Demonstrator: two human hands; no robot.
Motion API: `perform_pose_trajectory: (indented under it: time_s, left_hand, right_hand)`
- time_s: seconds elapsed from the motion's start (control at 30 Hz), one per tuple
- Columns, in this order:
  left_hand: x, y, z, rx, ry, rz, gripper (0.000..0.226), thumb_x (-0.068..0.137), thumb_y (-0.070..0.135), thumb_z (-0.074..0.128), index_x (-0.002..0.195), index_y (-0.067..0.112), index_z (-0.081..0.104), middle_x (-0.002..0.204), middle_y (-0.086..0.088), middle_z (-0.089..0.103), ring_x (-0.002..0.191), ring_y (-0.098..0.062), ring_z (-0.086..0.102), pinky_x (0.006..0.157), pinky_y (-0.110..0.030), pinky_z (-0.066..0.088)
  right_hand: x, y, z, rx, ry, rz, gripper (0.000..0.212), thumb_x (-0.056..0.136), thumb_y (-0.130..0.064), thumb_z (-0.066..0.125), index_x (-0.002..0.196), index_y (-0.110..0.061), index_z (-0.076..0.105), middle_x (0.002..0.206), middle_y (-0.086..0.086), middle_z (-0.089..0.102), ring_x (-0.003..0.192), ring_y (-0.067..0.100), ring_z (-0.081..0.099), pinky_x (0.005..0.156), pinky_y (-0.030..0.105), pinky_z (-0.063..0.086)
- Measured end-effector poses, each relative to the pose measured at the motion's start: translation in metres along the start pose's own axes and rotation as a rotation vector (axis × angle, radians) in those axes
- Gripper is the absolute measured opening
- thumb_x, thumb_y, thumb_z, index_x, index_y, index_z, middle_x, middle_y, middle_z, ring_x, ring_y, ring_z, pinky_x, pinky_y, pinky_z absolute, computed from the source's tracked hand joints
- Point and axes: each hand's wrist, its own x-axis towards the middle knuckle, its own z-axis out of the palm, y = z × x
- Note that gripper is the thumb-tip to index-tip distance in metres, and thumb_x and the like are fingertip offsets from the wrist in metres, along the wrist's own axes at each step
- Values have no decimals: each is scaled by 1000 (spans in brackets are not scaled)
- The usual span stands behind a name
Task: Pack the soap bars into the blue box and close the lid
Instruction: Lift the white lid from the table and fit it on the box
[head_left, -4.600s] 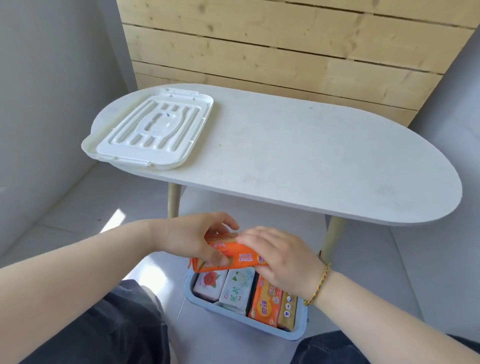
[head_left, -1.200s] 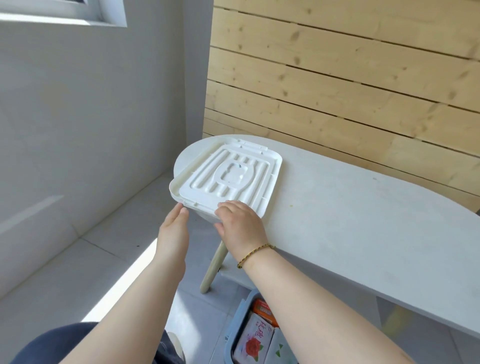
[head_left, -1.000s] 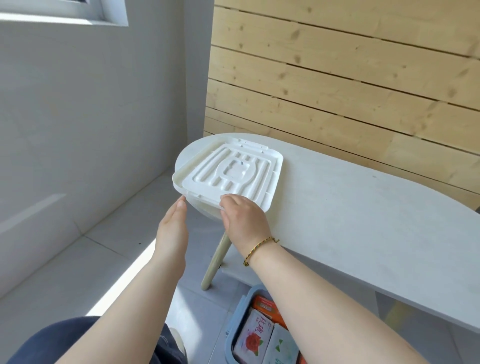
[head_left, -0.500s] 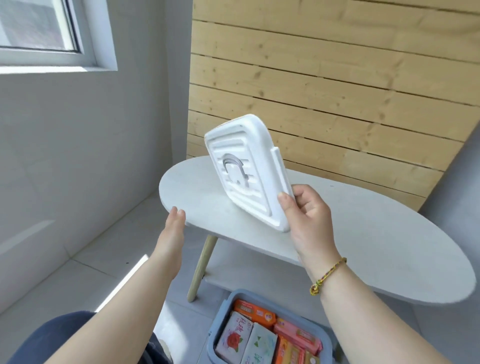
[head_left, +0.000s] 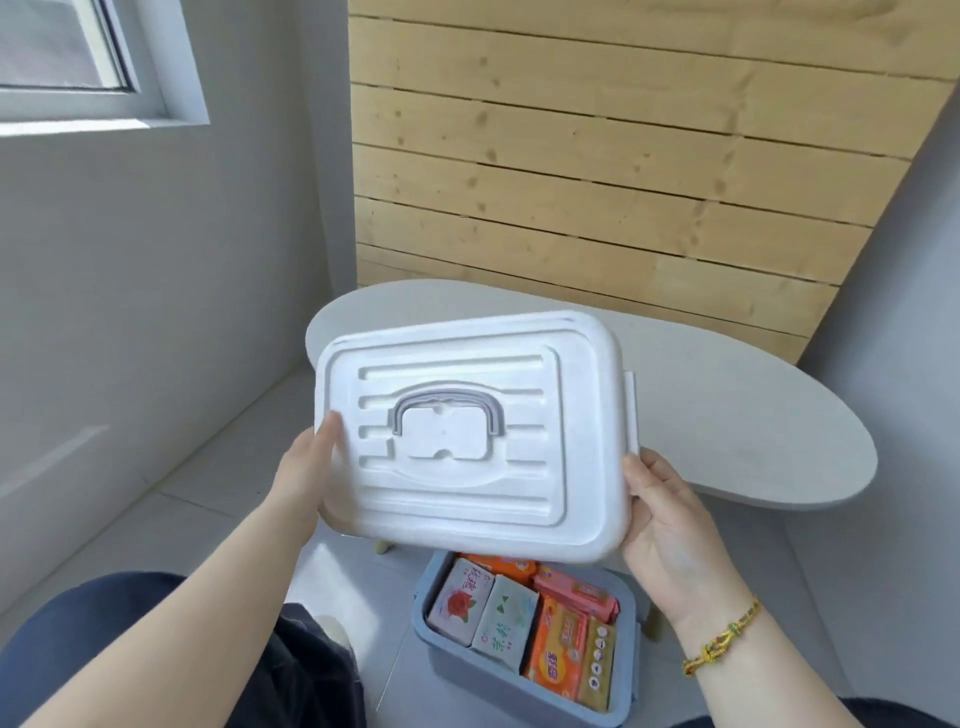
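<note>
The white lid (head_left: 470, 441), grey handle side up, hangs in the air between both hands, tilted toward me. My left hand (head_left: 306, 470) grips its left edge and my right hand (head_left: 667, 525) grips its right edge. Below it on the floor stands the blue box (head_left: 498, 686), uncovered, with its far rim hidden behind the lid. Several wrapped soap bars (head_left: 524, 621) fill it: white ones with a rose and green print on the left, orange and pink ones on the right.
A white oval table (head_left: 727, 415) stands behind the lid, in front of a wooden slat wall (head_left: 623, 156). A grey wall with a window (head_left: 62, 52) is on the left. My dark trouser legs (head_left: 130, 649) flank the box on the tiled floor.
The lid left the table: my right hand lifted and flipped it handle side up. My left hand has taken its left edge, and it now hangs over the box.
</note>
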Motion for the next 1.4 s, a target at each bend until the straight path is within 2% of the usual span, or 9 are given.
perform_pose_trajectory:
  time_s: [0.17, 0.33, 0.4, 0.57, 0.7, 0.9, 1.07, 1.23, 1.4]
  left_hand:
    - [-6, -38, -11, 136, 13, -49, 23, 88, 44, 45, 91, 22, 51, 98, -2, 51, 88, -22, 47, 71, -33, 36]
    - [-5, -77, -6, 301, -30, -104, 31, 89, 39, 47, 69, 16, 44, 78, -5, 47, 73, -22, 44, 66, -34, 34]
    - [-4, -89, 7, 351, -45, -120, 35, 90, 35, 47, 62, 15, 39, 67, -1, 42, 64, -20, 40, 59, -31, 32]
    - [5, -117, 45, 430, -130, -156, 20, 91, 28, 48, 89, 8, 47, 73, -4, 49, 65, -18, 44, 56, -28, 33]
    - [12, -142, 69, 482, -160, -219, 45, 89, 28, 50, 128, 7, 42, 120, -15, 55, 107, -33, 53, 89, -38, 41]
    - [21, -170, 98, 517, -189, -290, 28, 90, 27, 45, 112, 13, 55, 102, -8, 57, 89, -27, 47, 79, -32, 35]
    - [32, -181, 108, 530, -226, -267, 27, 90, 23, 45, 113, 13, 55, 97, -6, 58, 88, -25, 48, 78, -30, 35]
    - [31, -190, 113, 528, -277, -281, 37, 92, 18, 42, 130, 18, 43, 119, -7, 56, 102, -24, 47, 84, -28, 31]
    - [32, -198, 113, 489, -322, -216, 39, 93, 18, 43, 131, 20, 40, 124, -3, 54, 102, -16, 44, 88, -27, 30]
  right_hand:
    - [-19, 39, -35, -209, 1, 135, 42, 71, -16, 57, 112, -22, 61, 93, -1, 73, 85, 16, 65, 74, 33, 51]
    - [-33, 88, -77, -425, 143, 271, 24, 88, -12, 54, 99, -32, 61, 95, -10, 72, 87, 8, 66, 77, 28, 51]
    - [-28, 99, -90, -492, 217, 294, 22, 90, -10, 51, 102, -25, 61, 95, -8, 69, 86, 10, 62, 74, 26, 49]
    - [-8, 125, -123, -709, 400, 377, 23, 91, -7, 44, 111, -8, 54, 93, 4, 60, 88, 21, 55, 68, 30, 43]
    - [-3, 142, -145, -800, 491, 441, 21, 92, -7, 38, 110, -5, 49, 89, 9, 56, 75, 19, 51, 55, 23, 38]
    - [10, 160, -172, -815, 631, 500, 26, 92, -2, 33, 115, 4, 45, 100, 17, 52, 82, 25, 48, 56, 23, 36]
    - [20, 175, -187, -823, 651, 573, 26, 92, -1, 31, 113, 5, 44, 112, 22, 54, 90, 29, 50, 80, 34, 41]
    - [22, 183, -192, -887, 632, 573, 26, 93, 0, 29, 115, 5, 43, 115, 23, 53, 90, 24, 48, 79, 28, 37]
    - [18, 188, -195, -944, 608, 543, 40, 96, -5, 27, 135, 1, 30, 134, 22, 43, 116, 31, 46, 98, 34, 37]
